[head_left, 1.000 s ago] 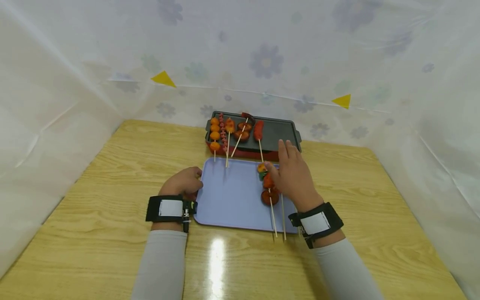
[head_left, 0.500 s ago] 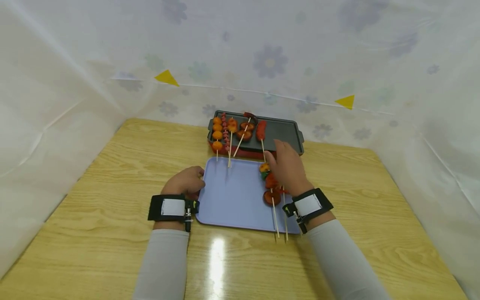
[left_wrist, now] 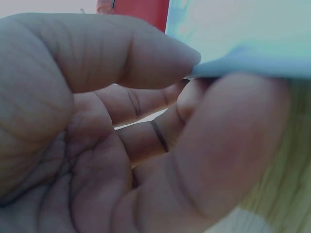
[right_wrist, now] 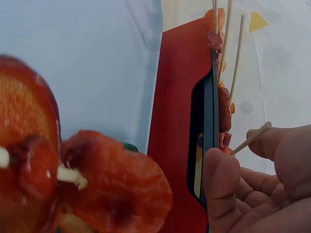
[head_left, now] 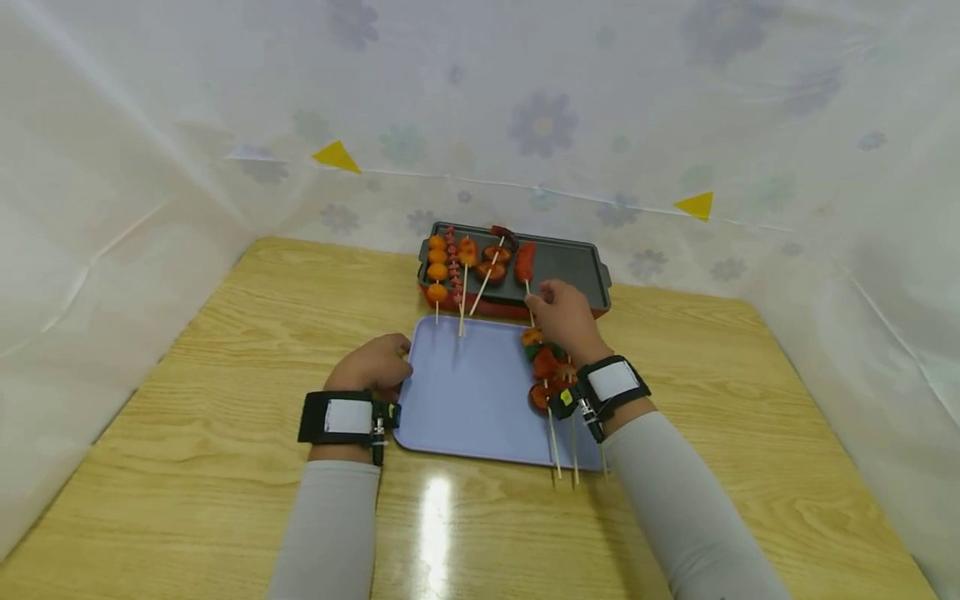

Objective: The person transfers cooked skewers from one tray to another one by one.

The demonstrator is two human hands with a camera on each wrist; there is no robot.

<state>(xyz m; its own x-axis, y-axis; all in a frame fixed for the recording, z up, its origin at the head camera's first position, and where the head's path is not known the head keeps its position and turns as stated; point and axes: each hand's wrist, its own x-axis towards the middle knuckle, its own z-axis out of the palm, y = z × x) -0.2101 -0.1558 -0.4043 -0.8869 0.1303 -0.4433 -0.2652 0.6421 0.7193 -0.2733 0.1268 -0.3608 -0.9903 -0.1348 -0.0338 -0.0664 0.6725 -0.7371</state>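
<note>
My left hand pinches the left rim of a pale lilac tray, with thumb and fingers on either side of the edge. Over the tray's far right corner, my right hand is at the bare stick of a red sausage skewer. That skewer lies on a black grill plate, its stick pointing toward the tray. In the right wrist view the thumb and fingers stand apart, the stick between them. Below this hand, vegetable skewers lie on the tray's right side, partly hidden by the wrist.
On the grill's left half lie an orange-ball skewer, a thin pink skewer, a yellow-orange piece skewer and a brown-slice skewer. The grill's red base stands just behind the tray. A wooden table bears everything; a flowered curtain hangs behind.
My right hand has moved left from above the tray's right side to the sausage skewer's stick, its fingers bending from straight. The left hand stays at the tray's rim.
</note>
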